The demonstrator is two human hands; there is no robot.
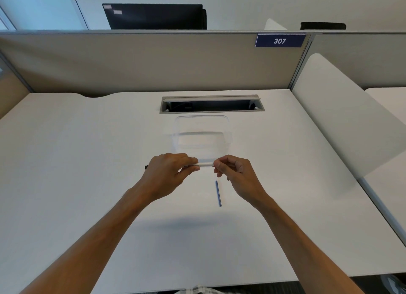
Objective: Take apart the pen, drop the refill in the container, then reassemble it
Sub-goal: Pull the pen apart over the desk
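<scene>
A white pen (205, 164) is held level just above the white desk (87, 162), in front of a clear plastic container (201, 120). My left hand (169, 173) grips the pen's left part, and its dark tip sticks out past that hand on the left. My right hand (235, 173) pinches the pen's right end with fingertips. A thin blue refill (218, 193) lies on the desk below my right hand, pointing roughly toward me. The container looks empty.
A cable slot (212, 104) with an open flap is cut into the desk behind the container. A grey partition (153, 61) stands along the back edge with a "307" sign (280, 40). A white divider panel (342, 122) borders the right side.
</scene>
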